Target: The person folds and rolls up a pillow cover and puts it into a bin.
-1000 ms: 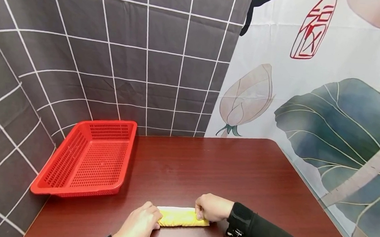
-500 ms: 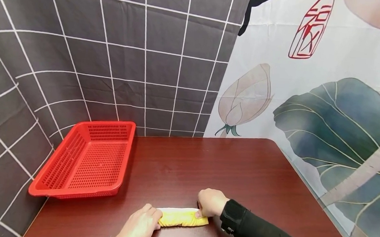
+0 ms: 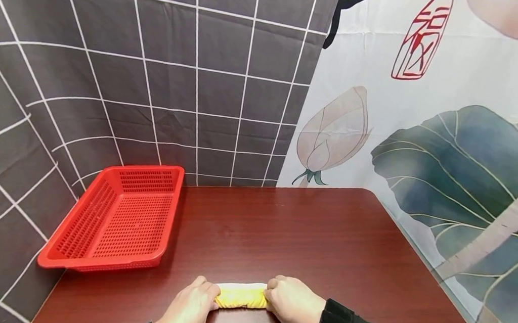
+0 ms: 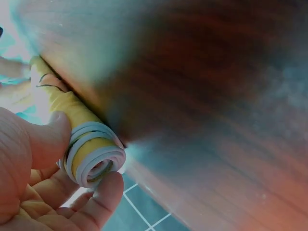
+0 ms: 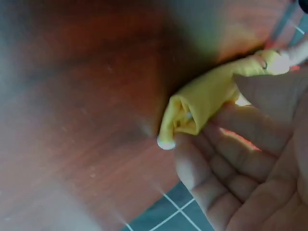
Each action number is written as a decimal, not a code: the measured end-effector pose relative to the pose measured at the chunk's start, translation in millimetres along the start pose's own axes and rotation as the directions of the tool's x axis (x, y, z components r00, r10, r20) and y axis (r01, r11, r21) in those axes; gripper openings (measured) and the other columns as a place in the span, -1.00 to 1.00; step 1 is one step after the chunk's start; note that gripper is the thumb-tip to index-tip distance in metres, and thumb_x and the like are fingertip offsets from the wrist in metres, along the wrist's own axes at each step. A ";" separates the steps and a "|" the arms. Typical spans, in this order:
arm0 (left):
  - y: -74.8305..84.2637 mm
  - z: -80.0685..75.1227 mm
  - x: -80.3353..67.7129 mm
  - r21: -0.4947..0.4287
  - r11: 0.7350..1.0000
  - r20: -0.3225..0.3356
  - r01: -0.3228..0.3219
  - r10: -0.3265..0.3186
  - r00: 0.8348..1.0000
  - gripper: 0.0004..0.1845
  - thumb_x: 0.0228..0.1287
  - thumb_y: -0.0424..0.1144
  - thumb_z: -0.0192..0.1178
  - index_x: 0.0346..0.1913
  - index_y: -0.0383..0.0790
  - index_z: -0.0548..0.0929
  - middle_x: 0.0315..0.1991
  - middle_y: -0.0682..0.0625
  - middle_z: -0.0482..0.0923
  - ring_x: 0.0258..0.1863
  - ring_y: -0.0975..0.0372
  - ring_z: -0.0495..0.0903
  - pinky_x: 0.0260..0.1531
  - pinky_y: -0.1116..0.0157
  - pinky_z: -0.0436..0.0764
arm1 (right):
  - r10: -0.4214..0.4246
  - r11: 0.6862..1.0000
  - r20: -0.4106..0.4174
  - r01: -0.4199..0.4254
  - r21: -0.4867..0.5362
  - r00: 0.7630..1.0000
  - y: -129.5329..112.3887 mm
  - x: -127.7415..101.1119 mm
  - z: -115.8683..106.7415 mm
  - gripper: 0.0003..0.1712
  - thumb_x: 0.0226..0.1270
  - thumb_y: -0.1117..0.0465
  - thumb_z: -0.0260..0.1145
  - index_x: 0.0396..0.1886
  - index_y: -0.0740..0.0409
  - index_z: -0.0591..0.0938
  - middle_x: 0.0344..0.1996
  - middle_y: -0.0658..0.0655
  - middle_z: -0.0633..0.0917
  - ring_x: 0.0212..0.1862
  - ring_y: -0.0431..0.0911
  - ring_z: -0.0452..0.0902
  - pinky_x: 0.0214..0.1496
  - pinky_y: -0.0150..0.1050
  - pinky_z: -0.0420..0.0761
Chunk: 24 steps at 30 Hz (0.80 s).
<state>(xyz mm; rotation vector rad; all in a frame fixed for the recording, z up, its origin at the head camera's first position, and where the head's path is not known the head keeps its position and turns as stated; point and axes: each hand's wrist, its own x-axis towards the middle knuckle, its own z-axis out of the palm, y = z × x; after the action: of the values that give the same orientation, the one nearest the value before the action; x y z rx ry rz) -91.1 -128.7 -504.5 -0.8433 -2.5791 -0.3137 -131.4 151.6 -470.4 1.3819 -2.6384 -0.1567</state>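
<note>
A rolled-up yellow cloth (image 3: 242, 297) with a white back edge lies crosswise at the near side of the table. My left hand (image 3: 189, 305) grips its left end, thumb on top and fingers underneath. The left wrist view shows that end of the cloth (image 4: 82, 115) as a spiral of white and yellow layers. At the opposite end, my right hand (image 3: 295, 302) holds the roll between thumb and fingers. In the right wrist view this end of the cloth (image 5: 211, 94) is looser, with a fold sticking out past the fingers.
A red plastic basket (image 3: 169, 225) with perforated walls stands at the table's left, against the grey gridded curtain (image 3: 221, 92). The reddish-brown table (image 3: 281, 229) reaches back to the curtain. A white lotus-print cloth (image 3: 344, 62) hangs behind and to the right.
My right hand has come down nearer and now covers the cloth's right end, whose corner showed before. The left hand stays on the left end. The head view has shifted slightly.
</note>
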 end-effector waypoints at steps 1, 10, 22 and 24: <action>-0.5 0.1 0.5 -0.002 1.000 0.003 0.007 -0.007 1.000 -0.71 0.10 -0.21 0.55 -0.36 -0.07 0.56 -0.44 0.17 0.57 -0.33 0.27 0.46 -0.34 0.38 0.51 | 0.001 1.000 -0.007 -0.001 -0.006 1.000 -1.3 -1.8 0.8 -0.69 0.19 0.02 0.60 -0.55 -0.11 0.60 -0.51 -0.15 0.58 -0.42 -0.27 0.44 -0.32 -0.37 0.53; -5.9 -1.8 11.2 -0.128 0.981 0.158 0.144 -0.123 0.980 -0.77 0.27 -0.21 0.44 -0.41 -0.04 0.55 -0.51 0.20 0.51 -0.42 0.31 0.38 -0.44 0.36 0.41 | 0.056 0.997 -0.078 -0.052 0.057 0.995 5.7 -2.0 12.2 -0.68 0.01 -0.11 0.67 -0.57 -0.12 0.69 -0.43 -0.13 0.49 -0.37 -0.25 0.32 -0.28 -0.42 0.43; -4.2 3.5 22.3 -0.145 0.935 0.133 0.323 -0.305 0.943 -0.74 0.23 -0.30 0.41 -0.39 0.05 0.50 -0.46 0.21 0.43 -0.41 0.31 0.45 -0.42 0.31 0.44 | 0.119 0.928 0.052 -0.130 0.350 0.991 18.4 8.6 7.2 -0.77 0.05 0.08 0.70 -0.53 -0.01 0.76 -0.47 -0.18 0.67 -0.38 -0.40 0.46 -0.28 -0.51 0.55; -1.8 3.6 23.0 -0.077 0.953 0.090 0.293 -0.286 0.954 -0.74 0.19 -0.26 0.48 -0.37 0.07 0.54 -0.42 0.21 0.45 -0.35 0.28 0.47 -0.37 0.31 0.45 | 0.130 0.919 0.060 -0.143 0.368 0.990 20.3 9.5 7.7 -0.77 0.03 0.10 0.71 -0.55 -0.01 0.76 -0.49 -0.18 0.67 -0.39 -0.41 0.45 -0.30 -0.51 0.53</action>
<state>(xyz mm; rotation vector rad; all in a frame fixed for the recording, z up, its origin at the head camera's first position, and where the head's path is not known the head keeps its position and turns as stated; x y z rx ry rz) -110.2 -117.2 -497.7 -0.5113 -2.7812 -0.4942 -154.5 155.4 -473.8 1.2904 -2.8881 0.3607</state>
